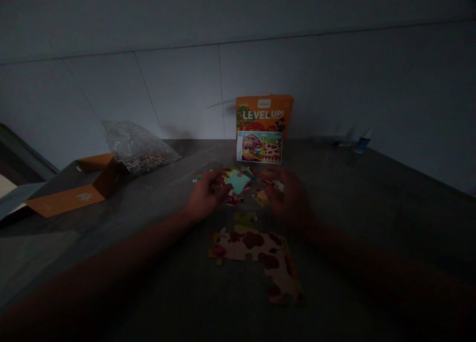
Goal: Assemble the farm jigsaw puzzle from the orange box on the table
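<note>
From the head view, reaches forward over the grey desk [158, 191] with both bare arms, spread wide at the lower corners and converging toward the middle, with wrists bent inward. Pinches one mint-coloured piece [240, 181] between the thumb and fingers of the left hand [204, 196]. Curls the fingers of the right hand [292, 198] over the right side of the pile; too dark there to tell whether gripping anything.

Shows one loose pile of puzzle pieces [234, 200] between the hands, too overlapped to count singly. Includes also one partly joined cow puzzle [241, 243], one green-yellow piece [246, 219] just above its back, one upright picture card [259, 147], one upright orange box [264, 106] behind the card, one open box [70, 193] at the left, one clear plastic bag [130, 139] beside it, and one small bottle [363, 142] at the right.

Lies flat on the desk between the forearms, as to the cow puzzle: pale with dark red-brown patches, pink-muzzled at the left, notched below, running down at the right.
</note>
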Demonstrator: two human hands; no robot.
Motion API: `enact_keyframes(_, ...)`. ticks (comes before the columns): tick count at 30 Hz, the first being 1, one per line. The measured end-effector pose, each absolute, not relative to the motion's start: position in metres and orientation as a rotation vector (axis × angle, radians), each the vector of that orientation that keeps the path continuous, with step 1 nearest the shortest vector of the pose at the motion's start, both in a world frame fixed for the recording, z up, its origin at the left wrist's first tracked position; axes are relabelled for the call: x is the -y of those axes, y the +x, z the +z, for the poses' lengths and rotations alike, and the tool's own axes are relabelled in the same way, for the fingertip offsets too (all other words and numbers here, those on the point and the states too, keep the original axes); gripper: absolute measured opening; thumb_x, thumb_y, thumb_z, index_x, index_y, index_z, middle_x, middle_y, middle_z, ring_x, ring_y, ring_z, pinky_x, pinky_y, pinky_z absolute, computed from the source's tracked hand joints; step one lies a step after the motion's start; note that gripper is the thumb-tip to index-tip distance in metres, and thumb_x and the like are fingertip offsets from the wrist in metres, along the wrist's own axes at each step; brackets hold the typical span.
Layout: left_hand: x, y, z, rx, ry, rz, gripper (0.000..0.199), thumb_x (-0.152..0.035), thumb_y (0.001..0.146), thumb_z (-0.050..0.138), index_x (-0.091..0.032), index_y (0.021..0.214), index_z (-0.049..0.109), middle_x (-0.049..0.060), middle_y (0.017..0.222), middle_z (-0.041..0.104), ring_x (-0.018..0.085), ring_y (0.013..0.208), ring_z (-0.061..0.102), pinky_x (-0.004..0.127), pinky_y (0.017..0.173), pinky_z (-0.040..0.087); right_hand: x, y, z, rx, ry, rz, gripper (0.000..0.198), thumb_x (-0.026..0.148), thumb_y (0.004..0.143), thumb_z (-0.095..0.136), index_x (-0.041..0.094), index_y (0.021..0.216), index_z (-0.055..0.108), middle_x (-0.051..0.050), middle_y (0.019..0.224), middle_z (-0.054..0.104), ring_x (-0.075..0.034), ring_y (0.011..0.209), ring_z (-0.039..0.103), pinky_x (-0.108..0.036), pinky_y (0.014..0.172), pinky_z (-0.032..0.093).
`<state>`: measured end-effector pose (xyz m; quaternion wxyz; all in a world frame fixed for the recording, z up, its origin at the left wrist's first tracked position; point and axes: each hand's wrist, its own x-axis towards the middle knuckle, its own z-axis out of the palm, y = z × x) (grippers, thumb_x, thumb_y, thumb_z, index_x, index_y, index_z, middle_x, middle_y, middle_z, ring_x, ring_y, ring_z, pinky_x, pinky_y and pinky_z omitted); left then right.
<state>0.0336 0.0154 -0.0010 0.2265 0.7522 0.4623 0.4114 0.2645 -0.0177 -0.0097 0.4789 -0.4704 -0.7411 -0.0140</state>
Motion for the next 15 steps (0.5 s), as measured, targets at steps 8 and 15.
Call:
enact_keyframes(8, -0.029, 0.026, -0.008, -1.508, 2.129, 1.069, 0.059, -0.032, 0.082, 0.06, -0.022, 0.138, 0.047, 0.009, 0.105, 0.065, 0.024, 0.1, 0.062, 0.042, 0.087, 0.052, 0.008, 0.27, -0.018, 1.773, -1.896, -0.048, 0.066, 0.022, 0.077, 0.054, 0.006, 0.14, 0.041, -0.022, 0.128, 0.058, -0.041, 0.117, 0.051, -0.059, 0.095, 0.039)
enact_keyframes(15, -0.032, 0.024, -0.013, -1.696, 2.351, 0.896, 0.047, -0.03, 0.083, 0.059, -0.022, 0.129, 0.057, 0.009, 0.114, 0.066, 0.029, 0.114, 0.053, 0.051, 0.1, 0.04, 0.008, 0.271, -0.016, 1.817, -1.853, -0.006, 0.056, 0.022, 0.078, 0.053, 0.012, 0.133, 0.048, -0.017, 0.118, 0.064, -0.036, 0.11, 0.056, -0.052, 0.093, 0.042)
